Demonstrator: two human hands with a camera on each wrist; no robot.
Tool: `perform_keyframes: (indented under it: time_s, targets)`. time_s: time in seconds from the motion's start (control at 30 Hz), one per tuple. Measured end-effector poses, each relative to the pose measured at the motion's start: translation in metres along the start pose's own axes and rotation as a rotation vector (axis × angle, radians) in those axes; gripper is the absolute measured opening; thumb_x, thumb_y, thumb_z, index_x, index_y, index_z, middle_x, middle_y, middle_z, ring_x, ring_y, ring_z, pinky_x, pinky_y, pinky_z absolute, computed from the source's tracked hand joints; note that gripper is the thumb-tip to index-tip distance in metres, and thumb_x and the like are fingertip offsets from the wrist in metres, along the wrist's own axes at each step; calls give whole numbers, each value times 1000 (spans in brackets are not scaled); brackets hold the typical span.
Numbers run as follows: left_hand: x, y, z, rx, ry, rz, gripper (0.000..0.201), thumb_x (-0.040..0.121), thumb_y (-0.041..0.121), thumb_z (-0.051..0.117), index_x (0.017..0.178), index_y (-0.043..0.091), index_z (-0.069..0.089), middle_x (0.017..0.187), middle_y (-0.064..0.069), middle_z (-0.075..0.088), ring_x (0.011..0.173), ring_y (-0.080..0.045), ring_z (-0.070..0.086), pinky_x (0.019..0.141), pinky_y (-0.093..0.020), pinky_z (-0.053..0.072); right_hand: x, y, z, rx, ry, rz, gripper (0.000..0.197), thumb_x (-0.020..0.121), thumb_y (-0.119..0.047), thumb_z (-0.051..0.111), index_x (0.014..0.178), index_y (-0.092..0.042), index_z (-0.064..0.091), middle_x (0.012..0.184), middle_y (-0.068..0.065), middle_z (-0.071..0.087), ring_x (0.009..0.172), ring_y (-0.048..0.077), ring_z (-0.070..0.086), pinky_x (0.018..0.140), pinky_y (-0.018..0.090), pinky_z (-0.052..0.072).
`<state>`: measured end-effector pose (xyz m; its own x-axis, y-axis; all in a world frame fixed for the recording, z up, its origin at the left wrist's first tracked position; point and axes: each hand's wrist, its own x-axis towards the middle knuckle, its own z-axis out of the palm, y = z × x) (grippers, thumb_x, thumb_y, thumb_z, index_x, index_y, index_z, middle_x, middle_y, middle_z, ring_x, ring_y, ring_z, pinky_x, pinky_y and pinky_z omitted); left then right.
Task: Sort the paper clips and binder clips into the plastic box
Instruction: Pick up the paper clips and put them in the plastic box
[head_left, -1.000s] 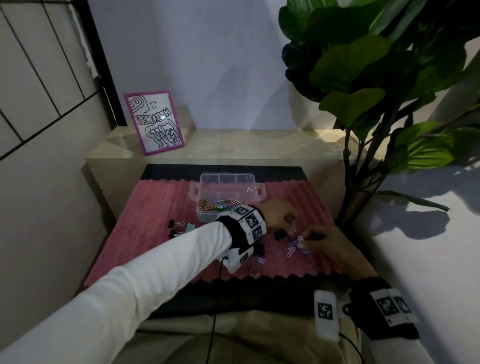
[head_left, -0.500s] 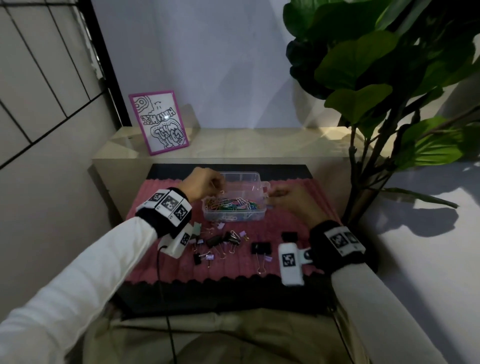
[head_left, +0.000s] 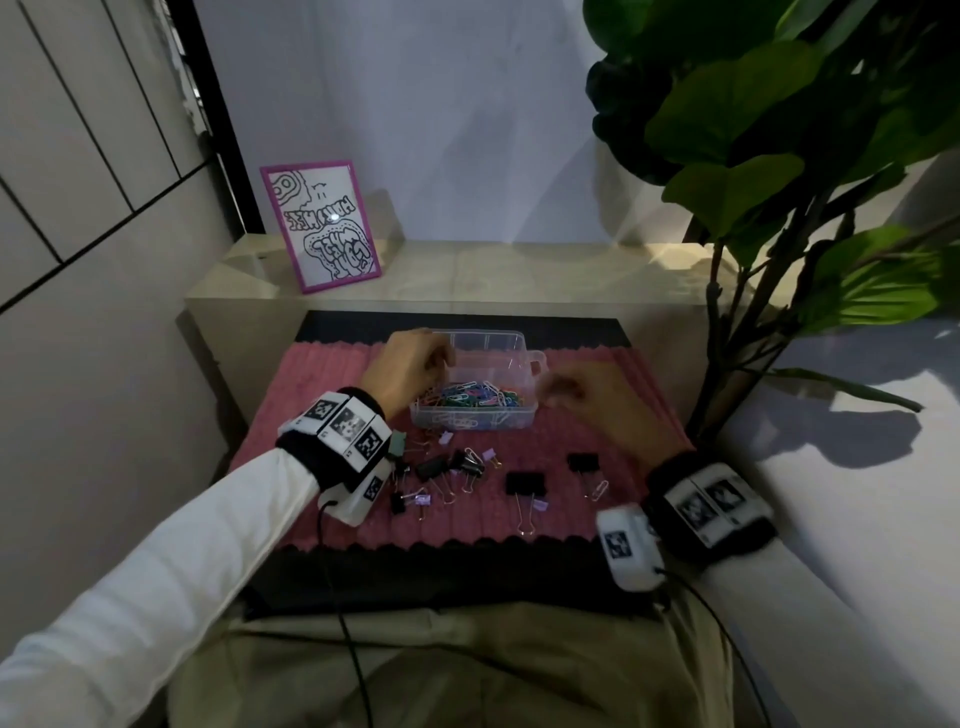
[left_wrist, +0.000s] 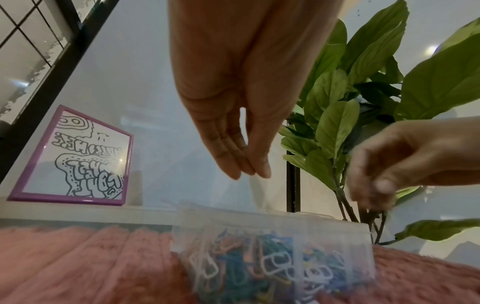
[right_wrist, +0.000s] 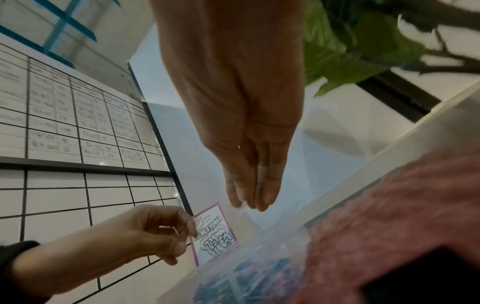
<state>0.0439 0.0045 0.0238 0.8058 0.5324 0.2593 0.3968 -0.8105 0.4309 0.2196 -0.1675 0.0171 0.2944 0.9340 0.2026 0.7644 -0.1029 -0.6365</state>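
The clear plastic box (head_left: 519, 343) stands at the back of the pink mat (head_left: 322, 395). Its front compartments hold coloured paper clips (head_left: 467, 400); the back ones look bare. My left hand (head_left: 441, 358) hovers over the box's left rim. In the left wrist view its fingers (left_wrist: 233, 164) point down with the thumb at their tips, nothing visible between. My right hand (head_left: 556, 389) is at the box's right end, blurred, its fingers (right_wrist: 267, 193) straight and together. Black binder clips (head_left: 525, 483) and small purple ones (head_left: 423, 500) lie in front of the box.
A loose paper clip (head_left: 598, 489) lies near my right wrist. A purple-framed drawing (head_left: 322, 226) leans on the beige ledge (head_left: 519, 280) behind the mat. A large leafy plant (head_left: 753, 208) rises at the right. A wall closes in on the left.
Both hands left the clips at the mat's front right a second ago and went up to the box. Since half a second ago they have hardly shifted.
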Motion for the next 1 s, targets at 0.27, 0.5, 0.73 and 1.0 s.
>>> perform_keyframes:
  time_s: [0.27, 0.5, 0.73, 1.0]
  targets:
    - [-29, 64, 35, -79, -475, 280, 19, 83, 12, 63, 101, 11, 67, 102, -1, 69, 86, -6, 60, 76, -5, 40, -64, 50, -3, -177, -274, -24, 21, 70, -1, 72, 77, -20, 67, 77, -18, 57, 75, -4, 59, 70, 19, 48]
    - [-28, 29, 12, -18, -295, 27, 20, 86, 0, 51, 98, 9, 66, 100, -7, 70, 84, -12, 59, 81, -23, 46, -78, 52, 3, -197, -246, 8, 24, 78, -8, 67, 81, -27, 52, 88, -2, 58, 82, 10, 55, 75, 28, 48]
    - [-51, 25, 8, -21, -424, 134, 17, 86, 10, 59, 102, 12, 66, 102, -2, 69, 90, -9, 61, 89, -28, 48, -71, 40, 0, -302, -350, -46, 15, 85, -9, 57, 98, -13, 51, 84, -4, 56, 77, 12, 55, 68, 26, 44]
    - [-35, 75, 53, 139, -634, 338, 40, 77, 18, 68, 115, 12, 56, 114, -9, 58, 108, -24, 53, 89, -36, 44, -81, 45, 0, -194, -348, 10, 25, 83, -6, 56, 106, -15, 54, 83, -13, 50, 72, -2, 47, 64, 13, 36]
